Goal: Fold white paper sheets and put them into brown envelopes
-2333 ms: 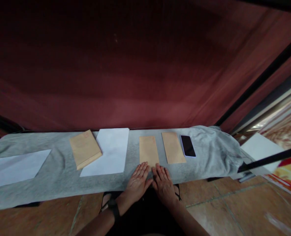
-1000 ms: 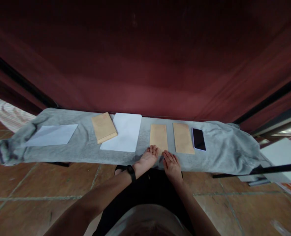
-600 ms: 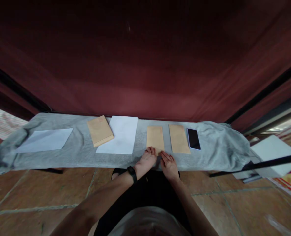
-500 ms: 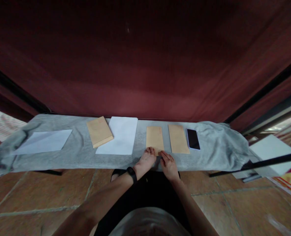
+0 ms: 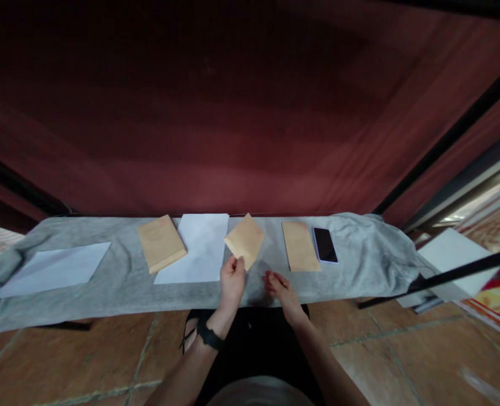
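My left hand (image 5: pixel 233 279) pinches the lower corner of a brown paper envelope (image 5: pixel 246 239), lifted and tilted above the cloth. Loosely apart from it, my right hand (image 5: pixel 281 290) hangs over the cloth's near side with its fingers a little bent and holding nothing. To the right of the held envelope lies a flat brown envelope (image 5: pixel 301 248). On the left, a stack of brown envelopes (image 5: pixel 160 243) partly covers white paper sheets (image 5: pixel 202 251).
A grey cloth (image 5: pixel 123 287) covers the narrow table. A phone (image 5: pixel 325 246) lies right of the flat envelope. More white paper (image 5: pixel 57 268) rests at the far left. A dark red curtain (image 5: pixel 233 141) rises behind the table, with a black bar (image 5: pixel 465 268) at right.
The envelope that lay under both hands is now up in my left hand, turned and moved left. My right hand has let go of it and drawn slightly away.
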`<state>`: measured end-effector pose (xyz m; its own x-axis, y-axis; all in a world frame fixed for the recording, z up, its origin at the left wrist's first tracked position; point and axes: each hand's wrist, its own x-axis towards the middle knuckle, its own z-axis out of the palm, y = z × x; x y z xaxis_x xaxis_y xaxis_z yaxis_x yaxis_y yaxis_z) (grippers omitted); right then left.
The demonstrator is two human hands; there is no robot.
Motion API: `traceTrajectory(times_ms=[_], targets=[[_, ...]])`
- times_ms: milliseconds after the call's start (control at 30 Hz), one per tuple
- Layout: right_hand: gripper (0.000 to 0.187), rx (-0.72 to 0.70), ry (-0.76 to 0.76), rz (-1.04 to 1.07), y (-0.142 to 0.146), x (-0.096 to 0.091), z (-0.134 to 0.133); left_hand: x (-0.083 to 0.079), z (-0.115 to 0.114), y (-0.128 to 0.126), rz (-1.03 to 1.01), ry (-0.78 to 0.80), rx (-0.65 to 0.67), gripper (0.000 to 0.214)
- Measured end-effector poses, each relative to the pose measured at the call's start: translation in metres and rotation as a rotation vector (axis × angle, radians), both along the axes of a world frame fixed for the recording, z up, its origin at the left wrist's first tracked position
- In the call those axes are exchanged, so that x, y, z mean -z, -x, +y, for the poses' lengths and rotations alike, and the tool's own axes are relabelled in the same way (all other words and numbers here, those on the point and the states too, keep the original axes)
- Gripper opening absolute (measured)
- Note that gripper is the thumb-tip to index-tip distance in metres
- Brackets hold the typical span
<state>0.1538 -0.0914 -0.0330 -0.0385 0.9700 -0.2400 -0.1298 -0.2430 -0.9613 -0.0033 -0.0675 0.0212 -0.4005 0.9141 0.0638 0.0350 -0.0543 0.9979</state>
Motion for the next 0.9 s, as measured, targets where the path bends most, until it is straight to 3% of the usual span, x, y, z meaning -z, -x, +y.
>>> traceTrajectory(times_ms=[67,167,333,533,700,900], targets=[[0.060,-0.029,0.070,0.133,0.013,-0.010,-0.004,0.007,-0.008,-0.006,-0.335,0.042,-0.031,0.023],[0.054,-0.036,0.113,0.247,0.030,-0.017,-0.009,0.021,-0.023,-0.016,-0.535,0.099,-0.036,0.025],[0.048,-0.030,0.049,0.154,0.037,-0.007,-0.008,0.039,-0.038,-0.024,-0.581,0.196,-0.001,0.032],[0.046,-0.042,0.023,0.031,0.025,0.010,-0.007,0.040,-0.034,-0.016,-0.620,0.306,0.033,0.039],[0.044,-0.096,0.155,-0.023,0.014,0.005,-0.003,0.042,-0.025,0.006,-0.499,0.349,-0.017,0.032],[0.039,-0.106,0.174,-0.053,0.004,0.002,0.003,0.047,-0.027,0.018,-0.403,0.386,0.000,0.034]])
